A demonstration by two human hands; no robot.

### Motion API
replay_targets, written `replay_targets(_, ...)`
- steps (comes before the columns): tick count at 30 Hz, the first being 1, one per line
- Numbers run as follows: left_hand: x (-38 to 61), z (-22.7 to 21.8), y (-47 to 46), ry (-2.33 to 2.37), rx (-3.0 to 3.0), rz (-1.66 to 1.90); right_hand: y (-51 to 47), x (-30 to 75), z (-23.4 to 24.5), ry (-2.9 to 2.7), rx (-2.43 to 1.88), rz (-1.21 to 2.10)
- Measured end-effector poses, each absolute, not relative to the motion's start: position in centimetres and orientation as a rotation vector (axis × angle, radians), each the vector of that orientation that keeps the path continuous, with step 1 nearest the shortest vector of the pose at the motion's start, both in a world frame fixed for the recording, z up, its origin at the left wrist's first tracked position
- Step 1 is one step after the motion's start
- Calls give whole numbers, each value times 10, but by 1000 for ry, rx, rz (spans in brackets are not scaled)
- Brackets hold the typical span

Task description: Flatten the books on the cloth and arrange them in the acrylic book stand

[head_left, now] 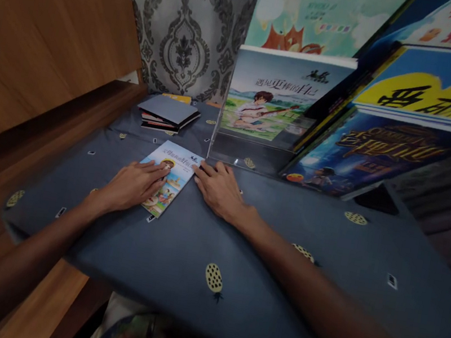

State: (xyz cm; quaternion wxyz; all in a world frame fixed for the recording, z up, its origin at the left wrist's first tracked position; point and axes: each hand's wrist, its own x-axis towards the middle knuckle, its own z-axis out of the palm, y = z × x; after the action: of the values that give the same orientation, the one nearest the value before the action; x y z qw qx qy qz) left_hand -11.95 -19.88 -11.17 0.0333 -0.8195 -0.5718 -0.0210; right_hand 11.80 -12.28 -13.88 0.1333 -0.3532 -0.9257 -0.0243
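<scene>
A thin paperback book [174,181] with a blue-and-white illustrated cover lies flat on the grey tablecloth [174,275]. My left hand [133,184] rests on its left side, fingers stretched out across the cover and hiding part of the picture. At the book's upper right corner is my right hand [220,190], palm down with its fingers extended; the fingertips touch or nearly touch the book's edge. Neither hand grips anything.
A stack of several books [169,111] lies at the back left. A clear display rack [232,153] holds upright books, including one with a guitar player [271,99] and a dark blue one [365,151]. A wooden panel [56,22] borders the left; patterned wallpaper [185,43] stands behind.
</scene>
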Motion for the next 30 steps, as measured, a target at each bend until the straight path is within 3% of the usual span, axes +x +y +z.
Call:
replay_targets(7, -129, -112, -203, -1712, -2630, -70, -175, 111, -136, -2725, -773, 10)
replay_targets(14, -151, -111, -230, -1504, -2952, -156, -193, 105, -143, -2653, -490, 389)
replay_targets(23, -145, -111, -238, -1181, -2828, -188, -181, 111, -154, -2398, -559, 778)
replay_targets(30, -146, -112, -240, -1142, -2735, -327, -180, 112, -153, -2356, -574, 869)
